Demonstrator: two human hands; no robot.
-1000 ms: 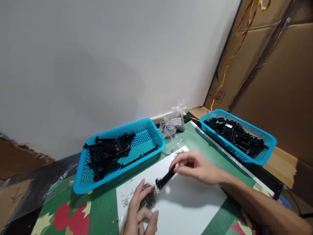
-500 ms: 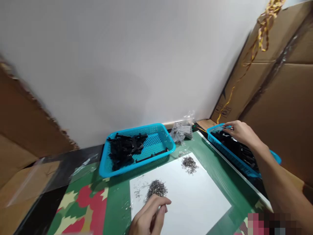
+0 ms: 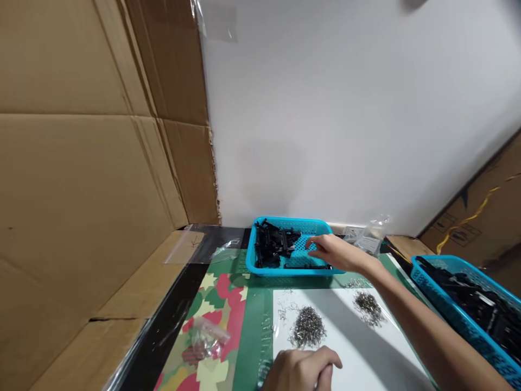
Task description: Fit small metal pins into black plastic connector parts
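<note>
My right hand [image 3: 331, 251] reaches over the right part of a blue plastic basket [image 3: 297, 272]. Its index finger and thumb are apart, and I see nothing between them. Black plastic parts [image 3: 271, 241] are heaped in the basket's left half, and a long black part lies along its front. Low in the view, my left hand [image 3: 303, 372] rests over a white sheet [image 3: 350, 355] with its fingers curled; whatever they hold is hidden. Just beyond it is a pile of small metal pieces [image 3: 308, 327]. A second metal pile [image 3: 367, 306] sits at the sheet's far right.
Another blue basket [image 3: 451, 320] with black parts stands at the right. Clear plastic bags [image 3: 370, 239] lie behind the sheet, and a small clear bag [image 3: 207, 339] lies on the patterned mat at left. Cardboard [image 3: 179, 163] walls the left side; a white wall stands behind.
My right hand has moved left from the right basket, where a thin item showed in its fingers, to the middle basket. The view has turned left. My left hand stays near the metal pile.
</note>
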